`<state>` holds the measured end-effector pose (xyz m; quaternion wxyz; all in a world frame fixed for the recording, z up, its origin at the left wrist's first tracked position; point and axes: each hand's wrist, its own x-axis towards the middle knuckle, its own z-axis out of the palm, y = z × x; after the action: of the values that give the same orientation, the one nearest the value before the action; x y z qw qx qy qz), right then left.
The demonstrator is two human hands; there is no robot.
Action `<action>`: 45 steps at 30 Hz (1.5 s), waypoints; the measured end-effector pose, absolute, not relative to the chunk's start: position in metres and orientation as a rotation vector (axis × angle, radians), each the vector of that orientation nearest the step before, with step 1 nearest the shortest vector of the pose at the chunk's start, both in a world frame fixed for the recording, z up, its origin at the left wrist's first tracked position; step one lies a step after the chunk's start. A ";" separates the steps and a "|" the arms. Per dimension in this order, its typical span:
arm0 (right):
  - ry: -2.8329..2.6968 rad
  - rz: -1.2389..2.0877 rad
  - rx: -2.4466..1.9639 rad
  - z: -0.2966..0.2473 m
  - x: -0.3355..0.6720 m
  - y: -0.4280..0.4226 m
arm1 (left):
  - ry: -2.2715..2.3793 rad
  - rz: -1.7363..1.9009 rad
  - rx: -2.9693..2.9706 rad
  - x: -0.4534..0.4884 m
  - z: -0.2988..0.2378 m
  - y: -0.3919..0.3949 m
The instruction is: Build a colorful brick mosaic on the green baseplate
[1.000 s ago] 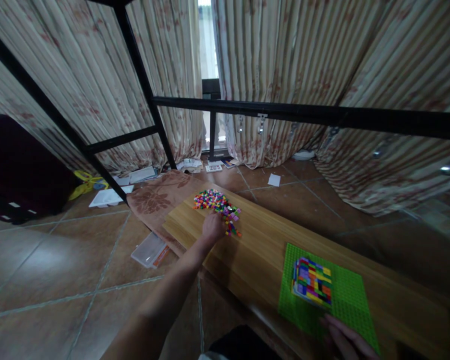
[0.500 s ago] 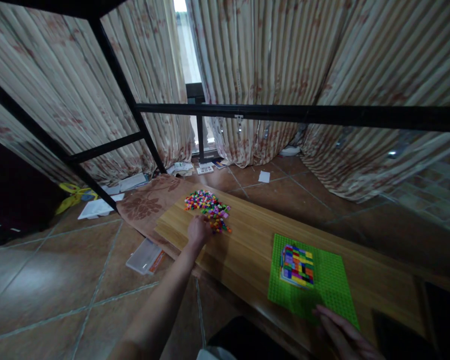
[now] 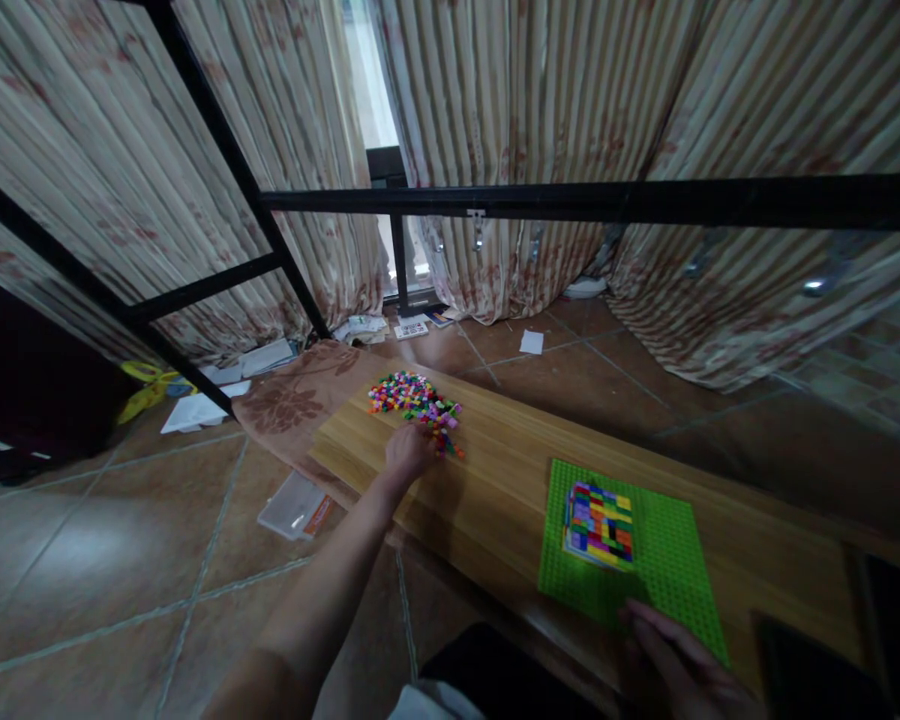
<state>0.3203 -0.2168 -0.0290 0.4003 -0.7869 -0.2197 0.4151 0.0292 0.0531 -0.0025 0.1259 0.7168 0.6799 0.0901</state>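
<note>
My left hand (image 3: 410, 450) reaches onto the near edge of a loose pile of small coloured building bricks (image 3: 403, 391). Its fingers are curled down among the bricks, and whatever they hold is hidden. Over the near edge of a green studded baseplate (image 3: 667, 545) is my right hand (image 3: 671, 650), its thumb and fingertips pressed together; anything between them is too small and dark to make out. A block of multicoloured bricks (image 3: 600, 522), built up in layers, sits on the left half of the baseplate, just beyond the right hand.
Both brick groups lie on a long wooden board (image 3: 510, 440), with a brown patterned cloth (image 3: 292, 390) at its far left. On the tiled floor lies a clear plastic box (image 3: 292, 505). A black metal bar (image 3: 570, 203) crosses behind, before striped curtains (image 3: 525, 110). Dark objects (image 3: 817, 660) occupy the right corner.
My left hand has moved slightly right and forward along the brick pile. My right hand stays near the baseplate's edge, fingertips together. The view has tilted slightly.
</note>
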 end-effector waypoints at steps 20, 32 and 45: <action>-0.405 0.964 -1.647 -0.003 0.290 -0.215 | 1.856 -0.007 2.621 0.038 0.000 0.044; -0.356 0.965 -1.570 -0.001 0.288 -0.219 | 1.877 -0.212 2.544 0.058 0.022 0.063; -0.551 0.829 -1.478 0.000 0.274 -0.220 | 1.301 0.924 1.235 0.085 0.048 -0.021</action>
<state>0.2739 -0.2201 -0.0003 0.6288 -0.6449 -0.2405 0.3618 0.0848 -0.0211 0.0482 0.5327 0.5179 0.5457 0.3875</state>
